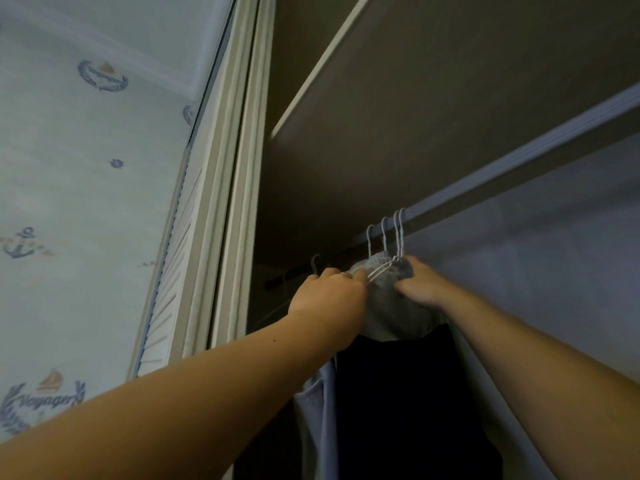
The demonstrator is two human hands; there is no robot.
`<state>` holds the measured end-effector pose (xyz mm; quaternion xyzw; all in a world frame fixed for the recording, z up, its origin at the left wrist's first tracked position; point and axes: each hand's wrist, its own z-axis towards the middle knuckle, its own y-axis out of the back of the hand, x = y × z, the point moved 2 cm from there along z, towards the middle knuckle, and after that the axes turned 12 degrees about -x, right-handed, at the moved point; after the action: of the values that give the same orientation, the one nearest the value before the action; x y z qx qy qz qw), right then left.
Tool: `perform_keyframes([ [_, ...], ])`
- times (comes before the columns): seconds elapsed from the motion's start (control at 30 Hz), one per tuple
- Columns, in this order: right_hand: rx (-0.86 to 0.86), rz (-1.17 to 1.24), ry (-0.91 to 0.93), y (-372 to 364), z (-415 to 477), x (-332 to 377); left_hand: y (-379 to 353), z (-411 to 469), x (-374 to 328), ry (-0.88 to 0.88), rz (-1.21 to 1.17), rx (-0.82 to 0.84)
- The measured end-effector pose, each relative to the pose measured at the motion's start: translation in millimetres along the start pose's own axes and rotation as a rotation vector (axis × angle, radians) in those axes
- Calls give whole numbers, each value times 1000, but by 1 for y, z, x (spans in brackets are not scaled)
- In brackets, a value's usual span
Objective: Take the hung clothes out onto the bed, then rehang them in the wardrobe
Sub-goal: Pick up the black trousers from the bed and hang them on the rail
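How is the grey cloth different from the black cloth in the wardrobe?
The grey cloth is pale and bunched up by the hanger hooks; the black cloth is dark and hangs lower. The left hand and right hand grip the grey cloth; neither holds the black cloth. Both are inside the wardrobe.

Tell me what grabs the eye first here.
Both arms reach up into the wardrobe: the left hand and right hand grip a bunched grey garment at centre. Just above, four wire hangers hook on the rail; a black garment hangs below, nautical wallpaper fills the left.
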<state>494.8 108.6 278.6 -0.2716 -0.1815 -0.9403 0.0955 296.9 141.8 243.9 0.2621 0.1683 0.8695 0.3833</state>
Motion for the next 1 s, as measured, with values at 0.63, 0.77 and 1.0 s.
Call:
perform_keyframes([
  [0.63, -224, -43, 450, 0, -144, 121, 85, -148, 83, 115, 133, -499],
  [0.77, -122, -47, 637, -51, -225, 182, 121, -237, 134, 217, 175, -455],
  [1.0, 172, 100, 667, -177, -395, 295, 197, -447, 215, 371, 272, -243],
])
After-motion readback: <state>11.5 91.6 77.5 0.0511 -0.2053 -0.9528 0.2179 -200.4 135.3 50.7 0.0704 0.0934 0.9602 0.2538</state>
